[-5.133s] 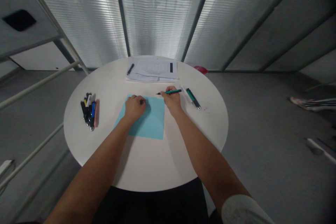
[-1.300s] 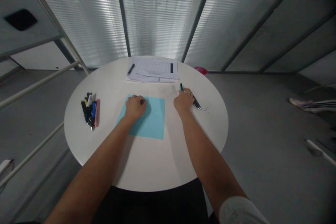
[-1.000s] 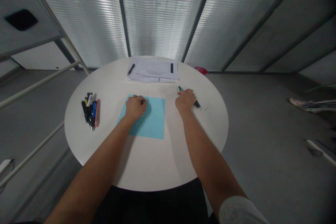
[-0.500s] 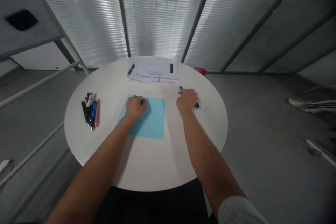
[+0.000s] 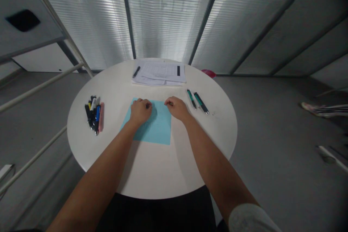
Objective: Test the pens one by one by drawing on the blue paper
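A light blue sheet of paper (image 5: 156,130) lies flat on the white round table (image 5: 157,174). My left hand (image 5: 140,111) rests over its upper left part, fingers curled closed; a small dark spot shows at the fingertips, but I cannot make out what it is. At the sheet's upper right corner is my right hand (image 5: 176,107), thumb and fingers pinched together; whether anything is between them is hidden. Right of that hand lie a thin green-and-black pen (image 5: 191,99) and thicker green-and-black pens or markers (image 5: 201,103) beside it.
A bunch of pens and markers (image 5: 94,114) lies on the table's left side. Stacked papers (image 5: 160,72) with a black pen (image 5: 136,71) on top sit at the far edge. White rails (image 5: 40,87) stand to the left, window blinds (image 5: 160,18) beyond.
My right hand has moved left off the green-and-black pens to the blue sheet's upper right corner, uncovering the pens. My left hand has stayed in place.
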`<state>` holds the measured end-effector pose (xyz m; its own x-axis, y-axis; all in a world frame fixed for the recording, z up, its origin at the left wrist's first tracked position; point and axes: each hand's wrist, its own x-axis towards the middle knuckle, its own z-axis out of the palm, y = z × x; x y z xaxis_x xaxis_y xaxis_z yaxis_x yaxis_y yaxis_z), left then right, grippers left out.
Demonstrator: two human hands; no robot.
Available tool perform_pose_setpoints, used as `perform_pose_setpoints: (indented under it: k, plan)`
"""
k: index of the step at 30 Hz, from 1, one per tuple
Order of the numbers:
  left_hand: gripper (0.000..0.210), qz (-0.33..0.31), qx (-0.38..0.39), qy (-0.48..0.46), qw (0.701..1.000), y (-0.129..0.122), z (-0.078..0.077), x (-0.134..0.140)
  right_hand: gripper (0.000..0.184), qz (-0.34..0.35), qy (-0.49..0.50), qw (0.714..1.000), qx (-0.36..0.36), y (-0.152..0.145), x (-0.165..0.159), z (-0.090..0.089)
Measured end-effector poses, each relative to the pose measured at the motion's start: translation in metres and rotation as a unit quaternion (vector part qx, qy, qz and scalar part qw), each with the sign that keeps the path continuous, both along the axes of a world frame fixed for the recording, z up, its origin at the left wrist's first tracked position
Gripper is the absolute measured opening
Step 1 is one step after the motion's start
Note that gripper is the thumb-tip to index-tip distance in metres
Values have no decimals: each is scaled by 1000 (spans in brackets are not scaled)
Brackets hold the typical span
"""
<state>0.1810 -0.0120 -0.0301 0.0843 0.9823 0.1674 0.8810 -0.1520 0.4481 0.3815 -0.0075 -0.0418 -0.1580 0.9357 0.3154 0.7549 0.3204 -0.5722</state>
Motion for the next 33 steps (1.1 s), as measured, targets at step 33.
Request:
perform_pose_setpoints:
  k: [33]
  plan:
    - [31,259,77,28,962,-3,25,-34,18,37,2,999,-9,-5,-7,6]
